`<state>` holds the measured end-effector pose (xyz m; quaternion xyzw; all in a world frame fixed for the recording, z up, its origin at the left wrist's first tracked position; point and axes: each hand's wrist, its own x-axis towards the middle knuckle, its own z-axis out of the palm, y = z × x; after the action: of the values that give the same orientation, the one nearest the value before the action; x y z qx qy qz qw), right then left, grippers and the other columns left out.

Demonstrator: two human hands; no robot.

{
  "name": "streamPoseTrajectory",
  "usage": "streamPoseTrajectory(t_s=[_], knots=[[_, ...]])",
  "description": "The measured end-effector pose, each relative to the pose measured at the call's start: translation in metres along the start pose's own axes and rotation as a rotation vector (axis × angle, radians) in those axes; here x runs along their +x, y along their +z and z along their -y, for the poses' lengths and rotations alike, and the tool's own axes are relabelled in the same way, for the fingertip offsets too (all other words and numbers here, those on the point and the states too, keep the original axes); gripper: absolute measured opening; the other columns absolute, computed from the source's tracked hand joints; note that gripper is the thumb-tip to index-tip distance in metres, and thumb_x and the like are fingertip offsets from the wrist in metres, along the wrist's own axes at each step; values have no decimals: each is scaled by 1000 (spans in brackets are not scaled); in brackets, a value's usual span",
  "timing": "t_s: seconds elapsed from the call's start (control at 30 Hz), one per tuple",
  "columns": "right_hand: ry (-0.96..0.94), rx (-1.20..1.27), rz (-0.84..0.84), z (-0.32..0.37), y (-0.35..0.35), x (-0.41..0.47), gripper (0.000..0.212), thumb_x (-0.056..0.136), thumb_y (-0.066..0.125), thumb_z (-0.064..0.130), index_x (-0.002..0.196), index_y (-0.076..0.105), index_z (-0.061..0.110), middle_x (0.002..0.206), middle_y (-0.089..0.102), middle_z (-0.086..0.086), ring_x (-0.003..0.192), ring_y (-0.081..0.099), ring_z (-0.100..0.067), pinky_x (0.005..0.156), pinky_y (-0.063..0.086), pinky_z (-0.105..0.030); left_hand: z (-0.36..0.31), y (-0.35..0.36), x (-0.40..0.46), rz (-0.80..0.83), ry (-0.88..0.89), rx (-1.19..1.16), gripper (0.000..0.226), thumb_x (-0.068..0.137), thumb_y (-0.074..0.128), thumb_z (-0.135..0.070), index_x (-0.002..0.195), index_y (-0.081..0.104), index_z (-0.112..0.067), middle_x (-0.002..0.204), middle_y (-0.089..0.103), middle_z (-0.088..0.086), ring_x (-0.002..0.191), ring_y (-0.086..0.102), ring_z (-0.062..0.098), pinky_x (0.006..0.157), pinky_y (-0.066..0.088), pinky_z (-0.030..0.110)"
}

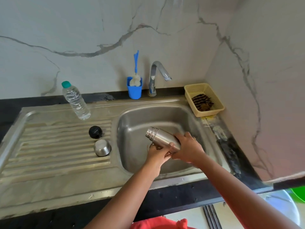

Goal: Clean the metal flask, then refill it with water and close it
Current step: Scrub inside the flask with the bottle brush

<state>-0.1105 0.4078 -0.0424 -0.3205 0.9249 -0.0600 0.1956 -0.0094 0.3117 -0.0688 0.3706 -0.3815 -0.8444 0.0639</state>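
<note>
You see a silver metal flask, a black cap, a silver cup, a blue holder, a clear bottle with a green cap, a yellow basket containing a black-and-brown striped cloth, a white grey-veined wall, and a black desk.

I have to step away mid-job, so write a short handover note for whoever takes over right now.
Hands: right hand grips the metal flask, tilted over the sink basin, mouth up-left; left hand holds it from below.
Things: black stopper and steel cup lid on the drainboard; water bottle, capped; bottle brush in its blue holder.
Done: flask opened.
Left: finish cleaning, refill, close.
</note>
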Motion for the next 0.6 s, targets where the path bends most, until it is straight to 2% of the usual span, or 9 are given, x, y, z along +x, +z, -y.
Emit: streamPoseTrajectory(t_s=[0.17,0.23,0.43,0.6], knots=[[52,-28,60,-20,-1,3,89,66,80,48,142,35,31,133,41,-8,121,48,-33,92,51,-42,15,14,11,-8,-43,-1,28,87,74,-6,110,58,-5,109,71,19,103,70,29,92,57,41],[55,-30,80,-23,-1,5,89,66,80,49,141,36,30,133,42,-8,121,48,-33,93,51,-42,18,16,15,-10,-53,-2,29,86,74,-8,111,58,-4,110,71,19,104,70,29,94,56,42],[50,-52,106,-24,-1,11,85,65,79,49,137,40,30,131,42,-7,118,49,-33,91,52,-45,21,16,18,-33,-65,-19,31,86,75,-11,111,59,-2,110,71,20,105,70,30,91,58,41],[48,29,114,-17,2,13,85,63,76,51,136,40,26,127,45,-8,111,54,-32,86,54,-42,13,9,17,-55,-43,36,38,85,76,-15,117,60,0,105,74,19,91,74,26,70,61,30]])
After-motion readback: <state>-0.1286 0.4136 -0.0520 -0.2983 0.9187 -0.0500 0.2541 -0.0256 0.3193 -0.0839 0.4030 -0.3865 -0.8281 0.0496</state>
